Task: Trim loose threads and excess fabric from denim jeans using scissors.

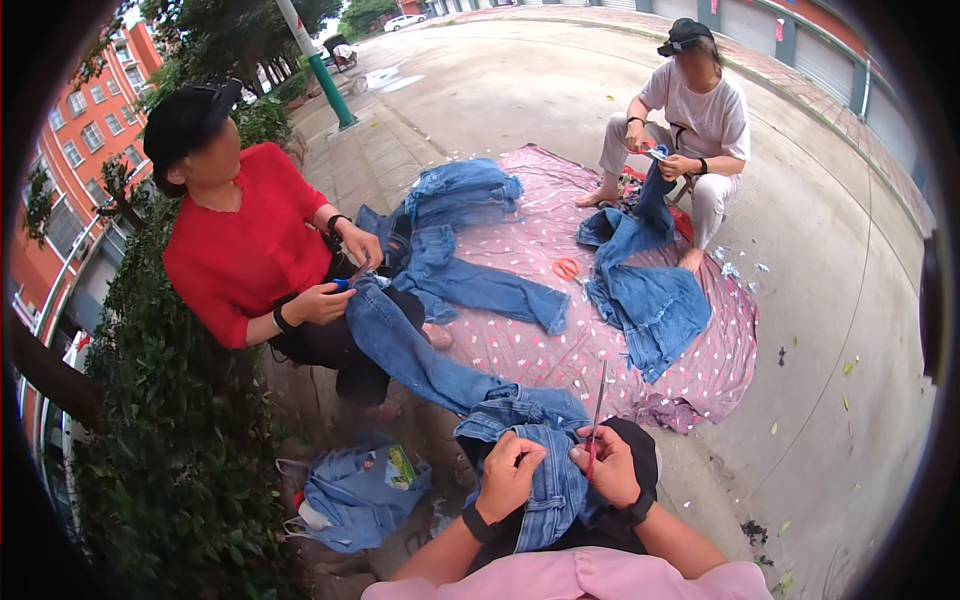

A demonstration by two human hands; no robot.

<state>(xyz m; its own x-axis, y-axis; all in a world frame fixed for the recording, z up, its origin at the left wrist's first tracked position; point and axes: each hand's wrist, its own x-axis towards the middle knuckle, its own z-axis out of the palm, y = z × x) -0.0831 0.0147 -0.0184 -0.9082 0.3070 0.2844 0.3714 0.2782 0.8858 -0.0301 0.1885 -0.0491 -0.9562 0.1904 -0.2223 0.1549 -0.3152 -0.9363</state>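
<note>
Pink shirt (560,580), then bunched jeans (553,470) just beyond. Left hand (510,475) over them, nearly closed, cannot tell if gripping; right hand (612,470) closed round red scissors (597,415), blades up. Seemingly partway: scraps (730,271) near far worker (710,110), bunched jeans apparently unfinished.

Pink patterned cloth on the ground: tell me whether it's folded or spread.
Spread: the pink patterned cloth covers a wide patch of ground, with jeans and orange-handled scissors lying on it.
</note>
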